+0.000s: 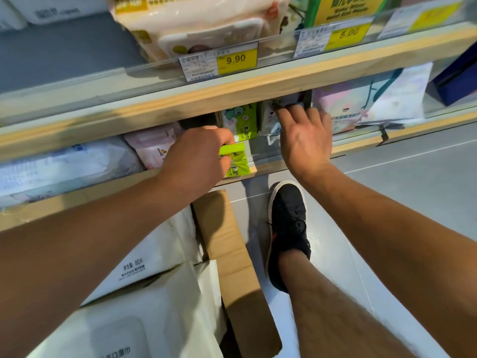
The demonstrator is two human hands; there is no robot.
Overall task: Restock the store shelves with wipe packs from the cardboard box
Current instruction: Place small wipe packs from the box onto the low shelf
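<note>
Small lime-green plastic wipe pack [234, 160] gripped by left hand [198, 153] at wooden shelf edge [116, 182], frame centre. Right hand [305, 140] reached under upper shelf, fingers curled on grey-white soft pack [271, 120]; grip firmness cannot be told. Brown cardboard box [232, 254] with white wipe packs [144, 319] seen lower centre, black shoe [287, 228] beside it.
</note>
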